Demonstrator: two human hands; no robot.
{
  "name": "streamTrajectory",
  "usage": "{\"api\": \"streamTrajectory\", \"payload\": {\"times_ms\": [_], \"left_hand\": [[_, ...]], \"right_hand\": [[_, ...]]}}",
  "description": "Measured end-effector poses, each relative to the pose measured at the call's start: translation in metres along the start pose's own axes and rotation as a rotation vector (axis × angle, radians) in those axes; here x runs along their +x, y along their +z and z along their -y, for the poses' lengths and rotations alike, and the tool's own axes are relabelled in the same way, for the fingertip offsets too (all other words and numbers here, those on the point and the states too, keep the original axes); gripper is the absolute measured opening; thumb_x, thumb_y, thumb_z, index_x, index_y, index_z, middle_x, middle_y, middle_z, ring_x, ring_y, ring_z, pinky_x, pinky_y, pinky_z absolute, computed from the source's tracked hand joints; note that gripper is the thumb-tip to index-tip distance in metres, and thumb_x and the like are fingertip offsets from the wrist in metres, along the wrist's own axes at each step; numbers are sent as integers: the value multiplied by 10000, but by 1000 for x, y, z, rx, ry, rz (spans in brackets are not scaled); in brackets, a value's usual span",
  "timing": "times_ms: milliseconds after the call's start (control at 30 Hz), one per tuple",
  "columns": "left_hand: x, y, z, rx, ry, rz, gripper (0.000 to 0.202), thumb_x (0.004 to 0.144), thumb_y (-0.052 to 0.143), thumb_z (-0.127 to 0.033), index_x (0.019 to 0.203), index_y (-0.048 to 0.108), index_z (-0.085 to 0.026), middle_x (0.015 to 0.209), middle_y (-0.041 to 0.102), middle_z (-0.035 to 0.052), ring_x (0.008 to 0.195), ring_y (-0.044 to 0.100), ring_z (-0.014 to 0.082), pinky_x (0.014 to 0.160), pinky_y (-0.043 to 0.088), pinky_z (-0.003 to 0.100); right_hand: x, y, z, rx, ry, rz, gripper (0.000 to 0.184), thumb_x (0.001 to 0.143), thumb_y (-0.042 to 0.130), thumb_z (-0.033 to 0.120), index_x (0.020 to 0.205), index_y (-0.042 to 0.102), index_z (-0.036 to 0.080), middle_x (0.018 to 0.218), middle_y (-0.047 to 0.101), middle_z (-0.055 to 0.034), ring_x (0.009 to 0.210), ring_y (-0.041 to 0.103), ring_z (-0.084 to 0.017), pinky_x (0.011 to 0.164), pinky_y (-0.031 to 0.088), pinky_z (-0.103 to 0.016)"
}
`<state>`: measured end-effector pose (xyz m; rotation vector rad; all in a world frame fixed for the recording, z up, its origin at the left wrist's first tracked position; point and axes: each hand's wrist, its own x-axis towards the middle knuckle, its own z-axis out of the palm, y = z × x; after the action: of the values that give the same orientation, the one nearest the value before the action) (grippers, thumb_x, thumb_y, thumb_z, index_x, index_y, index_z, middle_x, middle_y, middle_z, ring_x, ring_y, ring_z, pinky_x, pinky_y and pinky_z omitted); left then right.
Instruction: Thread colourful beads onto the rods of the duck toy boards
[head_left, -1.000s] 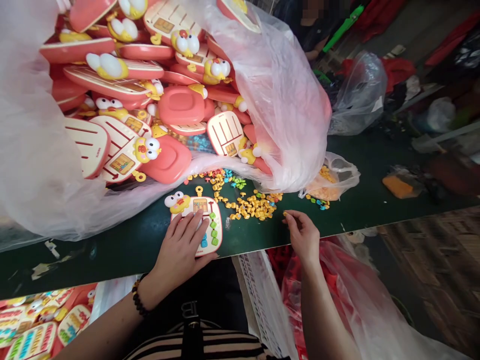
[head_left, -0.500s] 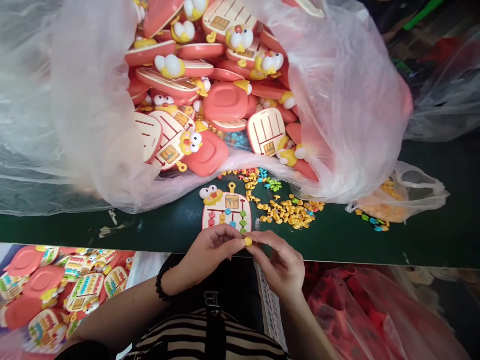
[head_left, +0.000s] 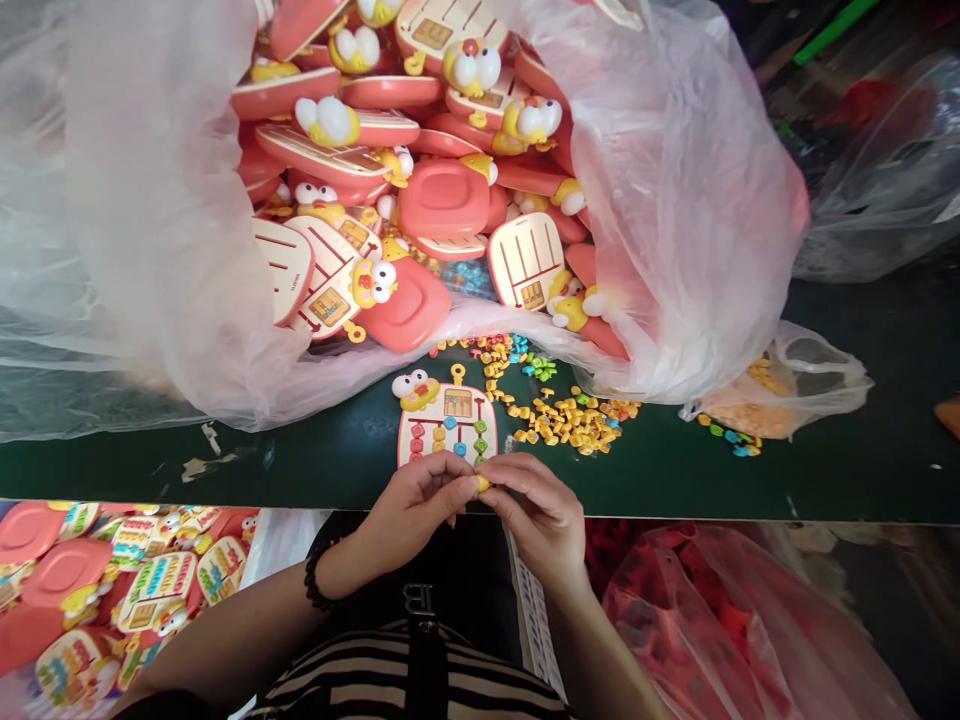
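A small yellow bead [head_left: 482,484] is pinched between the fingertips of my left hand [head_left: 427,500] and my right hand [head_left: 541,508], at the table's front edge. Both hands are closed, fingertips meeting at the bead. Just beyond them lies a cream toy board [head_left: 429,424] with a red rim, a big-eyed yellow duck face and a yellow loop on top. Red, yellow, blue and green beads sit in its slots; my fingers hide its lower edge. Right of the board is a loose pile of yellow beads [head_left: 577,425], with green ones [head_left: 540,367] behind.
A large clear plastic bag [head_left: 675,200] full of red-backed duck boards [head_left: 444,198] stands open at the back. A small bag [head_left: 780,390] of beads lies on the right of the green table [head_left: 847,480]. Below left are boards with beads [head_left: 157,585]; below right, a red-filled bag [head_left: 720,620].
Both hands stay together on the yellow bead, which is now more covered by the fingers. The view has shifted slightly, so most things appear a little further left.
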<state>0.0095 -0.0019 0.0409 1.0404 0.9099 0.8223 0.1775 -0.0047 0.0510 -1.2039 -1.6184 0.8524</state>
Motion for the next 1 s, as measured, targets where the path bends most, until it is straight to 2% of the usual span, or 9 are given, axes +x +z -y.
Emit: {"api": "streamTrajectory", "payload": {"times_ms": [133,200,267,333,400,467,767,1000], "left_hand": [[-5,-14,1,574,381,-210,231,897,570,-385,1012,615,-190,927,639,55,840,586,159,755,489,293],[-6,-21,6,888,530,-278,304,855,627,-398,1082,614,-197,1075,625,103,1058,561,245,927,459,414],[-5,-27,13,1134,580,-279,485,791,688,-461,1191,590,-206,1271,545,150,1284,411,364,1056,328,574],[-2,-29,20,1278,543,-238,685,724,726,-536,1299,534,-218,1423,418,173,1384,236,453,1079,218,672],[1,-28,26,1337,478,-208,803,688,733,-588,1363,483,-232,1498,324,173,1399,166,491,1069,210,694],[3,-27,30,1362,440,-203,824,695,718,-605,1390,457,-249,1522,293,161,1397,158,501,1064,230,688],[4,-28,30,1381,439,-198,779,746,673,-593,1404,446,-245,1519,325,146,1382,251,454,1097,251,632],[5,-29,33,1378,455,-179,798,754,660,-601,1422,421,-235,1514,325,154,1391,225,469,1092,263,631]], "right_hand": [[30,-13,-19,-78,27,-63,76,842,678,297,883,739,277,869,727,-20,808,671,-184,743,564,-328],[45,-17,-30,-142,44,-75,107,844,666,334,879,738,264,885,726,-30,808,669,-190,719,563,-326],[56,-15,-38,-218,48,-60,136,853,645,344,884,740,252,904,725,-43,817,670,-195,715,564,-327],[60,-9,-43,-295,37,-46,152,868,619,330,899,743,247,929,724,-51,831,672,-196,747,565,-334],[61,-3,-46,-358,27,-46,165,882,596,312,915,743,245,944,722,-54,836,674,-194,778,564,-339],[60,2,-48,-400,20,-40,169,887,589,300,923,744,243,945,721,-53,839,676,-193,799,561,-343],[61,5,-49,-470,4,4,174,899,588,282,968,746,259,973,715,-56,896,671,-211,852,542,-384],[59,9,-51,-508,-58,8,189,906,581,233,1002,741,263,970,710,-62,889,660,-213,812,553,-388]]}}
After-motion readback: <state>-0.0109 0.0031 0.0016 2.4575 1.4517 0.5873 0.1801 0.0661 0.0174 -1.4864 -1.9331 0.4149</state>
